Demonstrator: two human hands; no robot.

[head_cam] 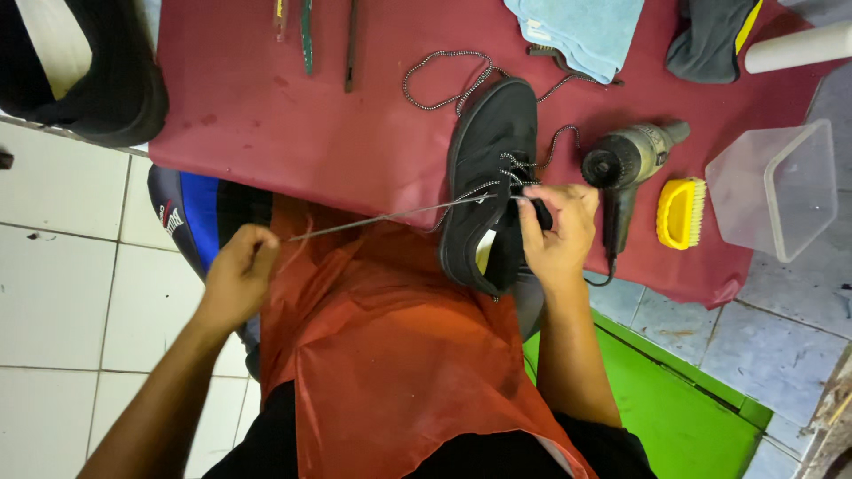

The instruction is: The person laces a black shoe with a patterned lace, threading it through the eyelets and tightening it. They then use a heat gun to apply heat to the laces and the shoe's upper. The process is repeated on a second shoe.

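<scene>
Now: right hand [557, 232] fingers grip black canvas shoe [490, 182] | left hand [238, 273] fingers pinch speckled lace [382, 218], taut leftward from shoe.

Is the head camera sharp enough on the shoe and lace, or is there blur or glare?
Head view: black shoe sharp but dark, eyelets hard to read; taut lace slightly streaked; left hand softly blurred; right hand clear; no glare; edges bend outward.

Light is even and fairly dim, with a cool cast; the maroon table cover [266, 115] shows only a dull sheen, without hard glare. Shadows beside it are soft. Focus is sharp at the cover, with wide-angle stretching toward the corners beyond it.
</scene>
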